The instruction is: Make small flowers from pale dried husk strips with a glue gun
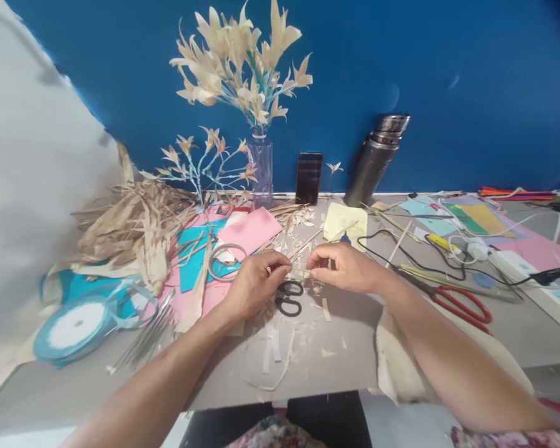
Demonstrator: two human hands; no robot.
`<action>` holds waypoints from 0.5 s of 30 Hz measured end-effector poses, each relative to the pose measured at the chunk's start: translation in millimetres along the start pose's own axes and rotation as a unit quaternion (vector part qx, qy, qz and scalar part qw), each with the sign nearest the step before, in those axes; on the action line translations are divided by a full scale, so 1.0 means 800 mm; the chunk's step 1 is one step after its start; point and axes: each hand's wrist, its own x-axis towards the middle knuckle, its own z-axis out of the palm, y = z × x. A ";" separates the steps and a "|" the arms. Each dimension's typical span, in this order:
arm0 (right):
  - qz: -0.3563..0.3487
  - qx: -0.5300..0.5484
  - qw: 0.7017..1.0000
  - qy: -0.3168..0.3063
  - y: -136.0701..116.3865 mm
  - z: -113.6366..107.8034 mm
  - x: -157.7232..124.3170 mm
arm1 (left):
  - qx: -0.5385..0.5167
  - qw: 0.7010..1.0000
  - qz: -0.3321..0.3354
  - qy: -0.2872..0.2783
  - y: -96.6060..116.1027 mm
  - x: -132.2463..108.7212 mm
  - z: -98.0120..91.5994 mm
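Observation:
Over the middle of the table, my left hand (262, 277) and my right hand (343, 267) face each other with thumb and fingers pinched. A thin pale strip (300, 270) appears to run between the fingertips; its material is too small to make out. Just below the fingers lie black-handled scissors (289, 298), their blades hidden. Scraps of dry husk (303, 216) are scattered behind the hands. To the left of my left hand is a roll of tape (227, 262) on pink and blue sheets (249, 231).
Husk flowers (242, 62) stand in a clear bottle (261, 171) by the wall. Nearby are a phone (308, 178) and a leaning flask (376, 162). Dry husks (135, 218), a blue ribbon spool (74, 326) and wires (147, 330) lie left; red-handled scissors (464, 305) and a power strip (541, 289) right.

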 end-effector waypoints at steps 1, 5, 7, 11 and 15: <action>-0.010 -0.007 1.000 0.021 -0.001 0.004 0.000 | -0.003 1.000 -0.001 0.011 -0.002 0.000 0.001; -0.056 -0.045 0.994 0.084 -0.005 0.017 0.002 | -0.022 0.999 0.005 0.040 0.001 -0.001 0.000; -0.070 -0.050 0.991 0.103 -0.005 0.020 0.003 | -0.038 0.998 -0.009 0.043 0.003 -0.001 -0.001; -0.089 -0.059 0.988 0.113 -0.001 0.022 0.003 | -0.082 0.995 -0.050 0.040 0.007 0.002 -0.003; -0.089 -0.103 0.985 0.104 0.000 0.023 0.004 | -0.155 0.981 -0.112 0.032 0.007 0.004 -0.004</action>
